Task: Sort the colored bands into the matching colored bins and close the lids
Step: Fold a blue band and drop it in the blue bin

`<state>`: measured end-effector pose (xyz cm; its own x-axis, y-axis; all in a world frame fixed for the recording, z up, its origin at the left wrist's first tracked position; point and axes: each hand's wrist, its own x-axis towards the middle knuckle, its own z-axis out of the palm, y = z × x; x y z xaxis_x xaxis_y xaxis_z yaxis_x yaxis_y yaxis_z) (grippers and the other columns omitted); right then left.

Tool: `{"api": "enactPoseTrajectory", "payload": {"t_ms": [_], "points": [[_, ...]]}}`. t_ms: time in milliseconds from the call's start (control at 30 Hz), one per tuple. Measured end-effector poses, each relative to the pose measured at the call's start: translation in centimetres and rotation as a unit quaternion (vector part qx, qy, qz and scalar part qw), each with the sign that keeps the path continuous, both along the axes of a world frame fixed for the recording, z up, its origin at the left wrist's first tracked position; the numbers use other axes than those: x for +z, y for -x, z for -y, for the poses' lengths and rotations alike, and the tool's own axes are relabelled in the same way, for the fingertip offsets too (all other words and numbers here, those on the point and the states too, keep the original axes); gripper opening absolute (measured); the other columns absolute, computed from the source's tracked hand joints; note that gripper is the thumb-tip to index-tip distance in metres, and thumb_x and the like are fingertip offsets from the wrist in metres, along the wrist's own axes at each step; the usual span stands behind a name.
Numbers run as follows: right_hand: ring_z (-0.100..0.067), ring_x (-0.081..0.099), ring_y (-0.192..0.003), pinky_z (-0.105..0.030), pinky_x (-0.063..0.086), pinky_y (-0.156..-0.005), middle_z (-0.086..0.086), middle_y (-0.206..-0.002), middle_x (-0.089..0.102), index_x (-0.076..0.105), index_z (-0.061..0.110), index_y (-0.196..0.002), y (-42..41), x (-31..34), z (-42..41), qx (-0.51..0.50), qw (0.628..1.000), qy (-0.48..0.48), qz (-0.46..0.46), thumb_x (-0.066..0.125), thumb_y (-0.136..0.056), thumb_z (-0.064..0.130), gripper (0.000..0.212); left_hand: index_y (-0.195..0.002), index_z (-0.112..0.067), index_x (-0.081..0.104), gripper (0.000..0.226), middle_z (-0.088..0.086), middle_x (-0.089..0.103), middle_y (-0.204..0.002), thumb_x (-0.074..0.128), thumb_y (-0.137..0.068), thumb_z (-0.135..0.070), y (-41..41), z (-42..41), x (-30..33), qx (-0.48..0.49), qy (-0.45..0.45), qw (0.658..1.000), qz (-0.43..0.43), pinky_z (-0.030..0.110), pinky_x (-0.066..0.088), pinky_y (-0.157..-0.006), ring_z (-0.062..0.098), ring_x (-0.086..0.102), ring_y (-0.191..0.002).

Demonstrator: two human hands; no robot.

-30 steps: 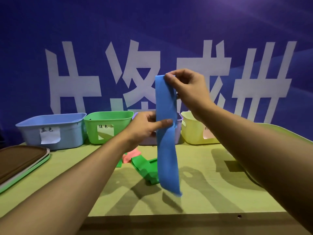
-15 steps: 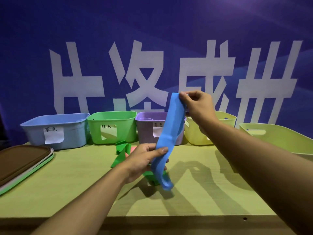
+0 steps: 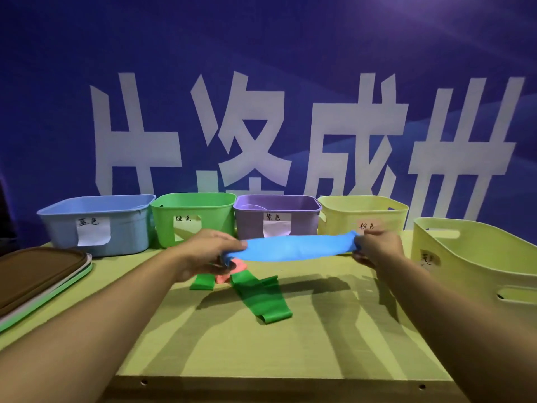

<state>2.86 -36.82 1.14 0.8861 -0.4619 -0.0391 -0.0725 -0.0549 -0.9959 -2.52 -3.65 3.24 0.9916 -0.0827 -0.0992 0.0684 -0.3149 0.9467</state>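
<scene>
- Left hand (image 3: 207, 251) fingers pinch the left end of the blue band (image 3: 293, 248); right hand (image 3: 377, 247) fingers curl round its right end. Band held stretched roughly level above the worktop (image 3: 319, 344), in front of the purple and yellow bins, touching neither as far as I can tell.
- Blue band not yet binned. Its target, the blue bin (image 3: 98, 225), sits far left, well apart from the band.
- On the worktop under the left hand: a green band (image 3: 261, 298), a second green band (image 3: 202, 283) beside it, and a pink band (image 3: 232, 271) partly hidden. All unsorted.
- Far row, left to right: blue bin, green bin (image 3: 194, 216), purple bin (image 3: 276, 213), yellow bin (image 3: 363, 216) with a pink label. All open.
- Purple bin may hold something pale inside; can't tell what. Other bins' contents not visible.
- Stack of lids (image 3: 37, 274) on the near left, none fitted.
- Larger yellow-green bin (image 3: 479, 263) on the near right, open.
- Judgement: early to mid task; at least four bands and every lid left.
</scene>
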Motion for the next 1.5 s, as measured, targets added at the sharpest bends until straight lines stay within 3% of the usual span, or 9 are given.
{"api": "enactPoseTrajectory", "payload": {"t_ms": [100,433,567,700,833,933,1067,1300,1500], "points": [[-0.021,0.058,-0.048,-0.023,0.052,-0.043,-0.018,-0.079,0.060,0.062,-0.011,-0.109,0.4,-1.8,-0.7,0.065,0.994,0.029,-0.084,0.061,-0.090,-0.007,0.019,-0.097,-0.002,0.075,0.012,0.014,0.071,-0.086,0.075,-0.092,-0.013,-1.2,0.3,2.1,0.050,-0.014,0.998,0.043,0.024,0.059,-0.058,0.017,0.067,-0.058],[-0.024,0.062,-0.076,-0.037,0.061,-0.084,-0.017,-0.089,0.063,0.070,-0.001,-0.092,2.3,-2.5,-2.8,0.343,0.897,0.186,-0.208,0.068,-0.085,-0.008,0.010,-0.120,-0.011,0.068,0.048,0.004,0.069,-0.092,0.088,-0.080,-0.030,-3.2,1.1,7.8,0.061,-0.331,0.923,0.188,0.021,0.046,-0.054,0.015,0.065,-0.066],[-0.016,0.067,-0.079,-0.027,0.060,-0.081,-0.008,-0.093,0.070,0.068,0.003,-0.115,2.9,-1.3,-3.4,0.415,0.805,0.314,-0.285,0.078,-0.086,0.004,0.030,-0.130,-0.022,0.063,0.054,-0.002,0.061,-0.126,0.086,-0.082,-0.033,-2.8,1.4,9.6,-0.042,-0.426,0.868,0.253,0.026,0.042,-0.081,0.017,0.058,-0.102],[-0.015,0.058,-0.092,-0.023,0.053,-0.079,-0.003,-0.111,0.067,0.061,0.011,-0.136,3.1,0.7,-5.1,0.414,0.716,0.494,-0.268,0.083,-0.083,0.042,0.066,-0.128,-0.033,0.061,0.058,0.005,0.062,-0.123,0.089,-0.078,-0.030,-2.1,2.5,10.8,-0.114,-0.436,0.849,0.274,0.032,0.052,-0.079,0.018,0.061,-0.093],[-0.015,0.053,-0.133,-0.036,0.042,-0.115,0.007,-0.141,0.056,0.052,0.026,-0.139,2.5,1.9,-7.0,0.457,0.814,0.356,-0.054,0.087,-0.078,0.042,0.072,-0.132,-0.033,0.058,0.065,-0.005,0.059,-0.095,0.090,-0.077,-0.022,-1.1,4.2,11.9,-0.165,-0.454,0.825,0.294,0.014,0.041,-0.057,0.007,0.051,-0.068],[-0.013,0.068,-0.115,-0.034,0.053,-0.104,0.004,-0.125,0.071,0.060,0.021,-0.131,2.5,3.1,-8.8,0.475,0.857,0.187,0.071,0.084,-0.083,0.031,0.055,-0.135,-0.034,0.057,0.068,-0.012,0.059,-0.109,0.089,-0.077,-0.021,-0.5,5.1,12.7,-0.193,-0.480,0.797,0.313,0.016,0.047,-0.071,0.004,0.058,-0.085],[-0.018,0.073,-0.101,-0.035,0.061,-0.087,-0.006,-0.106,0.077,0.072,0.011,-0.113,2.7,5.2,-10.3,0.359,0.892,0.183,0.207,0.075,-0.091,0.026,0.027,-0.140,-0.033,0.053,0.072,-0.011,0.050,-0.109,0.088,-0.078,-0.021,-0.4,5.3,13.6,-0.193,-0.498,0.781,0.323,0.006,0.037,-0.067,-0.011,0.051,-0.083],[-0.007,0.071,-0.080,-0.024,0.056,-0.069,0.000,-0.087,0.078,0.077,0.015,-0.096,3.3,6.6,-10.2,0.340,0.895,0.149,0.246,0.073,-0.093,0.025,0.012,-0.126,-0.028,0.066,0.054,0.007,0.073,-0.104,0.089,-0.077,-0.033,-0.8,3.6,14.0,-0.115,-0.250,0.926,0.259,0.026,0.057,-0.077,0.015,0.068,-0.089],[-0.010,0.072,-0.078,-0.029,0.058,-0.072,0.000,-0.087,0.079,0.078,0.012,-0.097,3.4,6.5,-10.1,0.340,0.902,0.132,0.231,0.079,-0.088,0.027,0.018,-0.119,-0.012,0.070,0.040,0.012,0.071,-0.101,0.084,-0.082,-0.012,-0.8,3.8,14.3,-0.048,-0.076,0.951,0.295,0.018,0.058,-0.067,0.019,0.071,-0.092]]}}
